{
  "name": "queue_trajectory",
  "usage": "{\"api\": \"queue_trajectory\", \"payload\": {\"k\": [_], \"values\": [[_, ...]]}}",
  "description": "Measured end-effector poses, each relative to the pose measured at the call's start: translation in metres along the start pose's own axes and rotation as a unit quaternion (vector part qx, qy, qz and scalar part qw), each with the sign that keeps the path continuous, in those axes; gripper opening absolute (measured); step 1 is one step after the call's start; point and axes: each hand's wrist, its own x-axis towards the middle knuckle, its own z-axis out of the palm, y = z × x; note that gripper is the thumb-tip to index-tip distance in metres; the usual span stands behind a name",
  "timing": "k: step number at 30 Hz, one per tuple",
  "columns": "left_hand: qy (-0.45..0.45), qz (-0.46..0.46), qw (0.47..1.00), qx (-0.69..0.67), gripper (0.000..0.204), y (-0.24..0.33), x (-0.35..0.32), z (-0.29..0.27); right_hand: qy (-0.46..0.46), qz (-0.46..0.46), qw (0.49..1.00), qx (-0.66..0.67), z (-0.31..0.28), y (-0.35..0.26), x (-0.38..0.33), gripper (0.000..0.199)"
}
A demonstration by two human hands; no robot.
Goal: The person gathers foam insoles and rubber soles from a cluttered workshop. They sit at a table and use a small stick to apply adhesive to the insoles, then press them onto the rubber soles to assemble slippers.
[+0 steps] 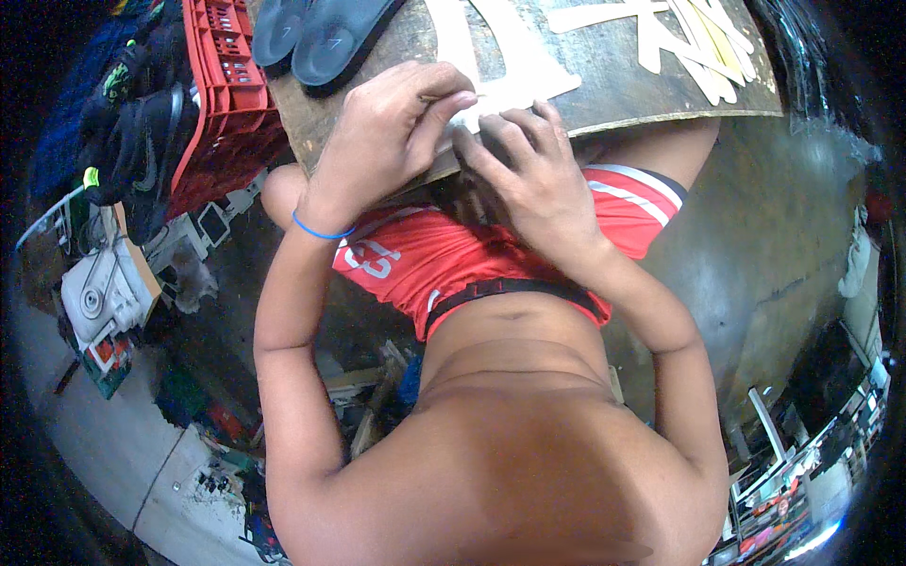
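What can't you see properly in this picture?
1. Head view: the thin tool pinched in the left hand; the fingers hide most of it.
2. The pale flat cut-out sheet on the brown wooden board: the right hand covers its near edge; the top edge cuts it off.
3. The dark grey sandal soles: cut off by the top edge.

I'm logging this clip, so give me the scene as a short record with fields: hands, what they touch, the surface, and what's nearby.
left hand: fingers pinched on the pale cut-out sheet
right hand: fingertips pressing the same sheet's near edge
surface: worn wooden board across the lap
on board: dark sandals, pale strips
left of board: red plastic crate
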Motion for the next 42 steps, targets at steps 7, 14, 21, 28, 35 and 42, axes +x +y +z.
{"api": "queue_trajectory", "payload": {"k": [7, 14, 21, 28, 35, 42], "values": [[-0.005, -0.061, 0.998, 0.032, 0.004, 0.006, -0.034, -0.024, -0.011, -0.001, 1.000, 0.004, -0.002, 0.000, 0.000, 0.043], [-0.006, -0.121, 0.992, 0.045, 0.007, 0.018, -0.067, -0.042, -0.010, -0.007, 1.000, -0.002, -0.001, 0.001, 0.000, 0.046], [0.132, -0.108, 0.985, 0.016, 0.017, 0.028, -0.062, 0.007, -0.006, -0.011, 1.000, 0.018, -0.003, 0.004, -0.001, 0.048], [0.172, -0.184, 0.958, -0.138, 0.016, 0.017, -0.043, 0.030, 0.005, -0.004, 0.999, 0.044, -0.001, 0.005, -0.003, 0.044], [0.167, -0.097, 0.978, -0.073, 0.019, 0.004, -0.030, 0.034, 0.013, 0.000, 0.998, 0.053, 0.000, 0.006, -0.003, 0.042], [0.216, -0.174, 0.941, -0.193, 0.024, 0.003, -0.042, 0.029, 0.037, 0.004, 0.997, 0.071, 0.004, 0.008, -0.009, 0.039]]}}
